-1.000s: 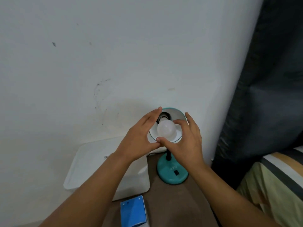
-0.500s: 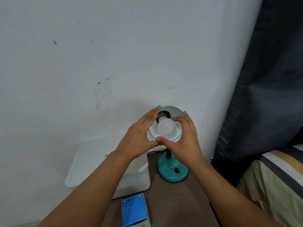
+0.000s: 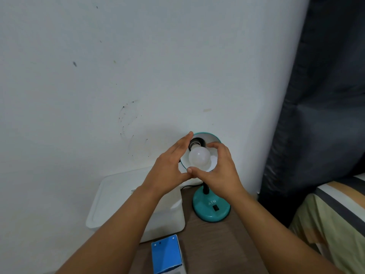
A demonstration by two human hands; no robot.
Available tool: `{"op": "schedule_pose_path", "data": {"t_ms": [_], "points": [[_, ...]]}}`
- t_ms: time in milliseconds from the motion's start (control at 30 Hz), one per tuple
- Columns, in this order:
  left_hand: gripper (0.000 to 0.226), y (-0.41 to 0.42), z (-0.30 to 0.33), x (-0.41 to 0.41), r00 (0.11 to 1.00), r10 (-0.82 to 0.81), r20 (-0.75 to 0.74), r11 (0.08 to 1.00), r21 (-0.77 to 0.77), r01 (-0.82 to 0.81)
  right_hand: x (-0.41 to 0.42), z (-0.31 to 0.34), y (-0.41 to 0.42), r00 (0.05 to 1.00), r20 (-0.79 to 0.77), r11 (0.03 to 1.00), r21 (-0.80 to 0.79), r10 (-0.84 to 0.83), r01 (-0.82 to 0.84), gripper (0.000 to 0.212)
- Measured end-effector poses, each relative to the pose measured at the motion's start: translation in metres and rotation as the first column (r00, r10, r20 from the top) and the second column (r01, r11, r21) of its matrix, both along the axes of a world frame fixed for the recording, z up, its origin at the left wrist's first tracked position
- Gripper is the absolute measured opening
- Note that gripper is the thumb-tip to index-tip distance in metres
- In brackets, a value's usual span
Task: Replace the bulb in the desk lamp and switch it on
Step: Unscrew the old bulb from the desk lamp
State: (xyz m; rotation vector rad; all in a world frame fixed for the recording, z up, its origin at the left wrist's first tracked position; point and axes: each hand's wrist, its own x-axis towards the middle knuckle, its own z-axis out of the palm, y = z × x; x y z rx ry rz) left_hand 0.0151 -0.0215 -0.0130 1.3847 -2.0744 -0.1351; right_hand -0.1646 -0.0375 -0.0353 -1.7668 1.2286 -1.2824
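A teal desk lamp stands on a brown table, its round base [image 3: 205,212] carrying a black switch [image 3: 216,208]. The shade [image 3: 214,136] is tipped toward me, and a white frosted bulb [image 3: 199,157] sits in the dark socket [image 3: 196,143]. My left hand [image 3: 167,172] lies against the shade's left rim with its fingers straight and its thumb under the rim. My right hand [image 3: 220,173] curls round the bulb, with the thumb below it and the index finger over its top. The bulb is unlit.
A white lidded plastic box [image 3: 116,198] stands left of the lamp against the wall. A blue carton [image 3: 166,254] lies at the table's [image 3: 213,246] near edge. A dark curtain [image 3: 320,115] hangs on the right above striped bedding [image 3: 335,216].
My right hand's fingers have curled closer round the bulb, the index finger coming over its top. My left hand has stayed on the shade's rim.
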Motion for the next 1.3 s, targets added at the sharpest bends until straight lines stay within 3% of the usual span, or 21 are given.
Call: {"op": "schedule_pose_path", "data": {"t_ms": [100, 167, 333, 433, 533, 633, 733, 833, 933, 1033, 1133, 1233, 1300], "points": [[0.111, -0.002, 0.002, -0.001, 1.0, 0.008, 0.022, 1.0, 0.004, -0.008, 0.003, -0.001, -0.001, 0.996, -0.021, 0.996, -0.036, -0.087, 0.086, 0.066], [0.114, -0.003, 0.002, -0.001, 1.0, 0.01, 0.015, 1.0, 0.013, -0.01, 0.003, -0.004, -0.003, 0.999, -0.027, 0.996, -0.081, -0.043, 0.04, 0.059], [0.112, -0.003, 0.001, 0.0, 1.0, 0.001, -0.019, 1.0, 0.017, -0.001, -0.007, -0.006, -0.002, 0.992, -0.035, 0.989, -0.071, 0.124, -0.126, 0.073], [0.106, -0.003, 0.001, -0.003, 1.0, 0.003, -0.03, 1.0, 0.009, -0.003, -0.004, -0.006, -0.002, 0.999, -0.047, 0.999, -0.034, 0.019, -0.021, 0.086], [0.107, -0.003, 0.001, -0.004, 1.0, 0.011, -0.023, 1.0, 0.007, -0.01, 0.001, -0.006, 0.0, 0.995, -0.059, 0.997, -0.017, -0.075, 0.074, 0.071], [0.111, -0.003, 0.002, -0.003, 1.0, 0.008, -0.015, 1.0, 0.008, -0.008, 0.002, -0.007, 0.0, 1.0, -0.021, 0.999, -0.046, 0.009, -0.01, 0.063], [0.11, -0.003, 0.002, -0.002, 1.0, 0.001, -0.024, 1.0, 0.012, -0.001, -0.001, -0.006, 0.002, 0.994, 0.041, 0.993, -0.058, 0.103, -0.1, 0.072], [0.106, -0.003, 0.002, -0.005, 1.0, 0.001, -0.026, 1.0, 0.007, -0.001, 0.0, -0.004, 0.004, 1.0, 0.019, 1.0, -0.011, 0.016, -0.016, 0.08], [0.106, -0.004, 0.003, -0.006, 1.0, 0.007, -0.022, 1.0, 0.006, -0.007, 0.004, 0.0, 0.004, 0.996, -0.017, 0.995, 0.041, -0.092, 0.092, 0.071], [0.11, -0.005, 0.004, -0.005, 1.0, 0.005, 0.009, 1.0, 0.009, -0.005, 0.004, -0.001, 0.004, 1.0, 0.001, 0.999, 0.014, -0.031, 0.031, 0.061], [0.11, -0.004, 0.005, -0.004, 1.0, 0.0, 0.014, 1.0, 0.007, -0.001, 0.004, -0.005, 0.006, 0.998, 0.05, 0.999, -0.027, 0.025, -0.023, 0.07], [0.105, -0.003, 0.006, -0.005, 1.0, -0.006, -0.005, 1.0, 0.004, 0.006, 0.008, -0.003, 0.008, 0.997, 0.071, 0.999, 0.014, -0.034, 0.033, 0.081], [0.105, -0.003, 0.006, -0.006, 1.0, 0.001, -0.011, 1.0, 0.008, -0.001, 0.011, -0.001, 0.007, 0.993, 0.053, 0.993, 0.045, -0.109, 0.107, 0.076]]}}
